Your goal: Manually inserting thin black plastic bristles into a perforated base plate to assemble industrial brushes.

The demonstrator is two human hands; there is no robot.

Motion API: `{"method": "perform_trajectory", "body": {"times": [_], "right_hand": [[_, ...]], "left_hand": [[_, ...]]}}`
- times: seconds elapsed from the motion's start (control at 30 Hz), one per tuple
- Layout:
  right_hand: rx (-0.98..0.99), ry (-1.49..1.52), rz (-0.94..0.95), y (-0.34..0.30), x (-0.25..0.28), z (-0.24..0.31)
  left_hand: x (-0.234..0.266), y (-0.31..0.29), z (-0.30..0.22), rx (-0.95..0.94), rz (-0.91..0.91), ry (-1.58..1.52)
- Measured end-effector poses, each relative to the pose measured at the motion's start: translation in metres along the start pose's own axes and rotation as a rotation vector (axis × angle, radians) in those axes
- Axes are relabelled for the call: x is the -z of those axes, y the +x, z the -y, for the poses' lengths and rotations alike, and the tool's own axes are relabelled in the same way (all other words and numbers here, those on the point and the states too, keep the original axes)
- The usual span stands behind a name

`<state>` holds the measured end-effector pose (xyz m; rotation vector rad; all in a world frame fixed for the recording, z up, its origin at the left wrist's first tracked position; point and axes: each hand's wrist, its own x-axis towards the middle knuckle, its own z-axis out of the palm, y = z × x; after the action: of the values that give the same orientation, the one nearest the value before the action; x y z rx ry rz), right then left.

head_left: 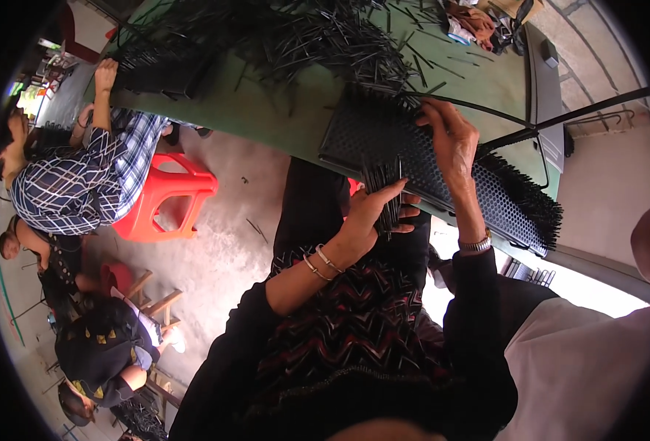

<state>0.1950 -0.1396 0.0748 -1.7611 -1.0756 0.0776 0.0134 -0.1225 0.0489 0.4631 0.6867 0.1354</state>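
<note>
While left hand (365, 213) grips sticks (381, 184), tray (424, 158) apparently overhangs table edge (266, 138).

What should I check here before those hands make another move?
1. Bundle secured: ok. The left grip holds a black stick bundle.
2. Right grip at the black honeycomb tray: ok, its fingers are over the tray's far side.
3. A stick pinched in the right grip: cannot tell; the fingertips are unclear.
4. Tray covered throughout: not ok. Bristly black pieces stand along part of it, but bare honeycomb shows beside them.
5. Tray fully supported: cannot tell; its underside is hidden.
6. Loose black sticks neatly lined up: not ok, they lie scattered across the green table.
</note>
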Motion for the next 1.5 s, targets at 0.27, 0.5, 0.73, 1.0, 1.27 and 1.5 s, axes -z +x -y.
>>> {"method": "perform_trajectory", "body": {"times": [0.27,0.5,0.73,1.0,1.27,1.5], "right_hand": [[0.055,-0.067,0.006,-0.003,0.001,-0.002],[0.128,-0.082,0.036,-0.006,-0.008,-0.006],[0.344,-0.545,0.002,0.000,-0.004,0.000],[0.424,-0.501,0.112,0.009,-0.006,-0.007],[0.222,-0.586,0.097,-0.001,-0.015,-0.005],[0.215,-0.393,-0.008,-0.017,-0.002,0.002]], "left_hand": [[0.005,-0.004,0.005,0.003,-0.005,0.042],[0.008,-0.005,0.004,-0.043,0.041,0.092],[0.002,-0.006,0.004,-0.094,0.024,0.076],[0.011,0.004,0.007,-0.057,0.033,-0.007],[0.004,-0.001,0.004,-0.061,0.060,0.007],[-0.006,-0.005,-0.003,-0.063,0.003,-0.050]]}}
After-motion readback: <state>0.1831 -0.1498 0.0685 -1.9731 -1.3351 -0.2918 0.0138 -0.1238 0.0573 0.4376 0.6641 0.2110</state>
